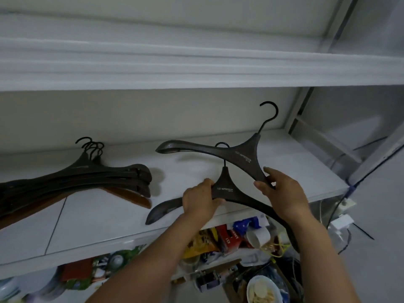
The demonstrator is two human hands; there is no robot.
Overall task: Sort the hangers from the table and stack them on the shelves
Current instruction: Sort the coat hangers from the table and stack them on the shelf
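Note:
Two dark plastic hangers are over the white shelf (295, 162). My left hand (200, 201) grips the nearer hanger (227, 189) at its centre, below the hook. My right hand (282, 192) holds the lower arm of the farther hanger (242, 155), whose hook points up to the right. A stack of several dark hangers (87, 178) lies on the left of the shelf, with a brown wooden hanger (131, 196) at the bottom.
Another white shelf (196, 71) runs overhead. Below the hanger shelf sit boxes, a white cup (259, 236), a bowl (262, 290) and cables. A metal upright (384, 147) and a white power adapter (340, 225) stand at the right.

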